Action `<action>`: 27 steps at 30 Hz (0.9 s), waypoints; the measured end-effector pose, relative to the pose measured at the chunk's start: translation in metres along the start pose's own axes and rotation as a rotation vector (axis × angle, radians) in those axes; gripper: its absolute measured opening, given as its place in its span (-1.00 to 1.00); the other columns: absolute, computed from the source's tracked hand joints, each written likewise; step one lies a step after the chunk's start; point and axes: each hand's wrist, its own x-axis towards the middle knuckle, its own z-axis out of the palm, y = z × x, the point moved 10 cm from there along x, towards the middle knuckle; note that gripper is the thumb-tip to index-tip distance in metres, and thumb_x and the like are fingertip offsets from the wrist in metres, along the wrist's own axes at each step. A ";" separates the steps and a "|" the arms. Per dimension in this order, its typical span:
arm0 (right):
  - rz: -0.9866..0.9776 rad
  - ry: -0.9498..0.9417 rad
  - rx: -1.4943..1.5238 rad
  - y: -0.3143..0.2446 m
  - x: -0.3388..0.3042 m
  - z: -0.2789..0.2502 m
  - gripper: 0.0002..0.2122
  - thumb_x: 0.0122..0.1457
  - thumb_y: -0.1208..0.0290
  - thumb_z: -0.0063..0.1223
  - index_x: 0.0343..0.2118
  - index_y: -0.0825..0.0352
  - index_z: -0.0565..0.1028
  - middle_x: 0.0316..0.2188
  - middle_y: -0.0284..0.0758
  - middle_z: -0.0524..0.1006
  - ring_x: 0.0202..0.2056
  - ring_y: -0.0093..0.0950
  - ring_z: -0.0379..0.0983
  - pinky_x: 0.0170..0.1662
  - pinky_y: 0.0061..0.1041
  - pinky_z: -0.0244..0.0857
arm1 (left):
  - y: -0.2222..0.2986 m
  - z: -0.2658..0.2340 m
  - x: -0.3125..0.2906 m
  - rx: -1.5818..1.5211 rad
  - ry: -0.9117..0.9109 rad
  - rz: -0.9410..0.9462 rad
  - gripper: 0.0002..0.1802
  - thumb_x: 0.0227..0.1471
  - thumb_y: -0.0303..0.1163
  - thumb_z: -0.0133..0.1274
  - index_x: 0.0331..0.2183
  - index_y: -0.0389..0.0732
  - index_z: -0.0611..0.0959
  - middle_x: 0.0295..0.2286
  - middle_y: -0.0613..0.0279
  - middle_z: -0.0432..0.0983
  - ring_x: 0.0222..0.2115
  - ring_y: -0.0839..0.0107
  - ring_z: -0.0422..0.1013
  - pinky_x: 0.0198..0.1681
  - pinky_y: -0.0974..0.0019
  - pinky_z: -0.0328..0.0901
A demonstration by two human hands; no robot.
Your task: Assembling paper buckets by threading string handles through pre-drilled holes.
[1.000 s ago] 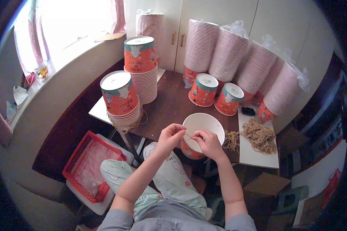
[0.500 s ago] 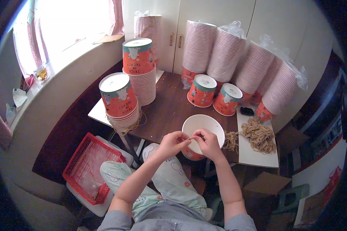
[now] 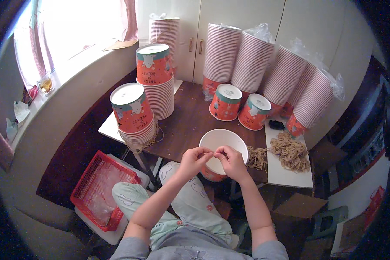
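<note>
Head view: I see the left hand (image 3: 195,161) and right hand (image 3: 232,164) over the near bucket (image 3: 226,138), grips pinched, on what I can't tell.

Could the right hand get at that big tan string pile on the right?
Probably yes: the right hand, by the open bucket, is left of the big tan string pile, and only a low, smaller string bundle seems to lie between them.

Top (image 3: 173,248), 6 o'clock: grey, darker motif (image 3: 190,253) on front; short sleeves (image 3: 135,246) at 7 and 5 o'clock. Trousers (image 3: 197,215), 6 to 7 o'clock: pale mint, white-rabbit outlines (image 3: 126,199), red flowers (image 3: 209,207), dark lettering. Left hand (image 3: 193,161), right hand (image 3: 231,161): bare.
</note>
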 end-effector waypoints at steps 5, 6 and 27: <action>-0.005 0.003 -0.023 -0.002 0.000 -0.001 -0.96 -0.01 0.57 -0.07 -0.48 0.41 0.38 -0.56 -0.25 0.43 -0.52 -0.49 0.37 -0.45 -0.58 0.23 | -0.001 -0.003 0.000 0.008 0.048 0.011 -0.84 -0.08 -0.44 0.03 -0.45 -0.35 0.57 -0.64 0.31 0.46 -0.61 0.68 0.30 -0.56 0.55 0.20; -0.016 0.011 -0.032 -0.003 0.000 -0.002 -0.98 -0.01 0.59 -0.09 -0.49 0.41 0.36 -0.57 -0.24 0.42 -0.52 -0.48 0.36 -0.45 -0.57 0.23 | -0.002 -0.003 0.000 0.008 0.047 0.011 -0.84 -0.08 -0.44 0.03 -0.45 -0.35 0.57 -0.64 0.31 0.46 -0.61 0.68 0.30 -0.56 0.55 0.20; 0.056 -0.017 0.158 -0.024 -0.004 -0.005 -0.90 0.02 0.56 -0.04 -0.37 0.39 0.35 -0.51 -0.34 0.43 -0.43 -0.63 0.39 -0.39 -0.63 0.29 | 0.036 -0.020 -0.020 0.232 0.077 0.277 -0.78 -0.25 -0.39 0.10 -0.41 -0.16 0.58 -0.45 0.23 0.41 -0.34 0.32 0.30 -0.26 0.34 0.19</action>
